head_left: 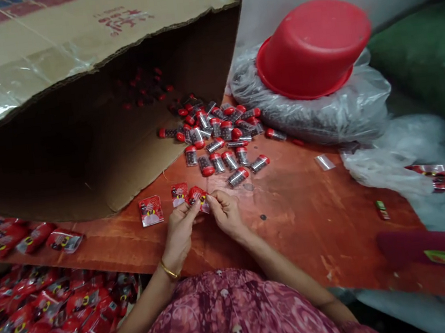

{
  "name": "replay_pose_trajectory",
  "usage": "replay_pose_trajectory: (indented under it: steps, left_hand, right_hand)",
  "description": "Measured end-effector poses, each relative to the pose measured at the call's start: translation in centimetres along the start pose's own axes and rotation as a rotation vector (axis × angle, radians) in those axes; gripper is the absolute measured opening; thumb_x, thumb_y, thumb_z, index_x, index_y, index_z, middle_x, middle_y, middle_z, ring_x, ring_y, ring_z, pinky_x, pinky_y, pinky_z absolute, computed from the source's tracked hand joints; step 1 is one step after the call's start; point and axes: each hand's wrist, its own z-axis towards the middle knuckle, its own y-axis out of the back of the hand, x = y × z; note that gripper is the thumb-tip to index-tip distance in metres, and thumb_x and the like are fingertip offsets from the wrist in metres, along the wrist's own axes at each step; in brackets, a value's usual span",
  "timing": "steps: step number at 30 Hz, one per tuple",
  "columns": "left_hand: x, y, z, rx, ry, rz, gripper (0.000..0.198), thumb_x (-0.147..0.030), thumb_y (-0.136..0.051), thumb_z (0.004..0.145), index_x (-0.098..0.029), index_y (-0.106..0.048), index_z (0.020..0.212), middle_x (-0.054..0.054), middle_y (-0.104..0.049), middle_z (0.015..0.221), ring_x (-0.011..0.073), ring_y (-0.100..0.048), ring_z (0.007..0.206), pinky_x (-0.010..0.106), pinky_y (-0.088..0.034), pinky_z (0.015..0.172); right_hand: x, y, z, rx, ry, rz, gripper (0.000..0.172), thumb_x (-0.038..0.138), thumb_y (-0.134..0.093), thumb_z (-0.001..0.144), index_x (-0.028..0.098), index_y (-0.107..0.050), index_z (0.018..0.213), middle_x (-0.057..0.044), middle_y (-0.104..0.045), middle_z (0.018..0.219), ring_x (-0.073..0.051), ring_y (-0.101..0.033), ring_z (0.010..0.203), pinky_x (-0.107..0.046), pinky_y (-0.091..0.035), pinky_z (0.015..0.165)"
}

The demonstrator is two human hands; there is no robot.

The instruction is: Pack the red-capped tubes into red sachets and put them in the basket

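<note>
Between my two hands, low over the red table, is a small red printed packet (pixel 197 195). My left hand (pixel 182 226) pinches its lower left side between thumb and fingers. My right hand (pixel 227 213) has its fingers closed at the packet's right edge. Two similar red cards or packets lie on the table to the left, one flat (pixel 150 211) and one (pixel 179 194) just behind my left hand. Beyond my hands lies a heap of small clear tubes with red caps and dark contents (pixel 217 163). The heap reaches into the cardboard box.
A large cardboard box (pixel 127 186) lies open at the back left. Filled red packets (pixel 65 240) are at the table's left edge, with a big pile (pixel 59 321) below. At the back right a red tub (pixel 313 47) sits upside down on a plastic bag (pixel 322 119).
</note>
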Motion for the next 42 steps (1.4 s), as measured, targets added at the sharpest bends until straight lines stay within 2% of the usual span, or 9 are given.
replay_pose_trajectory:
  steps: [6,9,12,19,25,29,33,37,42]
  left_hand:
    - [-0.3,0.0,0.1,-0.017,0.035,-0.017,0.040,-0.044,-0.083,0.046,-0.014,-0.066,0.067,0.000,-0.066,0.067,0.0100,-0.060,0.061,0.020,-0.049,0.058]
    - [-0.7,0.1,0.4,-0.070,0.019,-0.008,0.039,-0.043,-0.084,0.046,-0.014,-0.062,0.060,-0.001,-0.064,0.059,0.0076,-0.057,0.054,0.017,-0.045,0.053]
    - [-0.8,-0.1,0.7,-0.075,0.040,-0.039,0.039,-0.041,-0.084,0.045,-0.014,-0.062,0.062,-0.002,-0.064,0.058,0.0072,-0.057,0.052,0.016,-0.044,0.051]
    - [-0.7,0.2,1.0,-0.067,0.104,-0.124,0.035,-0.034,-0.085,0.046,-0.015,-0.062,0.065,-0.001,-0.066,0.060,0.0086,-0.059,0.053,0.017,-0.046,0.051]
    - [-1.0,0.2,1.3,-0.060,0.113,-0.150,0.028,-0.029,-0.081,0.054,-0.015,-0.061,0.068,-0.003,-0.064,0.058,0.0082,-0.060,0.053,0.017,-0.046,0.052]
    - [-1.2,0.1,1.2,-0.055,0.117,-0.186,0.026,-0.028,-0.081,0.056,-0.016,-0.061,0.068,-0.003,-0.065,0.059,0.0087,-0.061,0.054,0.018,-0.046,0.052]
    - [-1.3,0.2,1.1,-0.047,0.128,-0.198,0.025,-0.028,-0.081,0.057,-0.016,-0.062,0.069,-0.002,-0.066,0.061,0.0089,-0.061,0.054,0.018,-0.046,0.052]
    - [-1.1,0.1,1.0,-0.026,0.134,-0.191,0.028,-0.032,-0.082,0.054,-0.016,-0.063,0.068,-0.002,-0.067,0.061,0.0093,-0.061,0.053,0.019,-0.047,0.052]
    - [-0.9,0.1,0.8,0.009,0.106,-0.149,0.036,-0.037,-0.084,0.048,-0.016,-0.066,0.071,-0.002,-0.069,0.066,0.0098,-0.062,0.057,0.019,-0.047,0.054]
  right_hand:
    - [-0.2,1.9,0.6,0.071,-0.028,-0.303,0.031,0.035,-0.033,0.091,0.020,-0.051,0.070,-0.001,-0.054,0.064,-0.013,-0.051,0.061,-0.024,-0.039,0.060]
    - [-0.5,3.9,2.2,-0.042,-0.222,-0.724,0.032,0.042,-0.038,0.090,0.016,-0.056,0.093,-0.009,-0.063,0.083,-0.020,-0.057,0.075,-0.030,-0.040,0.069]
    - [-1.4,5.2,3.5,-0.117,-0.374,-1.025,0.048,0.052,-0.048,0.084,0.011,-0.055,0.108,-0.017,-0.063,0.099,-0.027,-0.059,0.085,-0.034,-0.040,0.070]
    - [-2.8,7.7,0.7,0.094,-0.151,-1.087,0.045,0.034,-0.052,0.082,0.017,-0.051,0.124,-0.014,-0.059,0.113,-0.028,-0.056,0.099,-0.035,-0.040,0.078]
    - [-3.3,8.1,-0.1,0.017,-0.142,-1.161,0.055,0.045,-0.054,0.080,0.009,-0.053,0.120,-0.020,-0.062,0.105,-0.029,-0.055,0.089,-0.038,-0.039,0.076]
    - [-3.8,7.9,0.2,0.007,-0.139,-0.962,0.031,0.027,-0.043,0.082,0.010,-0.060,0.102,-0.012,-0.063,0.083,-0.021,-0.054,0.071,-0.032,-0.039,0.067]
    - [-2.2,8.2,-0.6,-0.051,-0.145,-0.438,0.023,0.030,-0.039,0.083,0.017,-0.058,0.082,0.000,-0.055,0.062,-0.014,-0.047,0.056,-0.026,-0.038,0.055]
    - [1.1,7.7,-1.7,0.112,-0.233,-0.051,0.024,0.036,-0.045,0.082,0.017,-0.060,0.077,0.004,-0.049,0.055,-0.010,-0.041,0.048,-0.022,-0.034,0.047]
    - [2.5,6.4,-1.7,0.194,-0.278,0.049,0.022,0.036,-0.052,0.075,0.017,-0.059,0.066,0.004,-0.048,0.053,-0.009,-0.040,0.048,-0.020,-0.033,0.045]
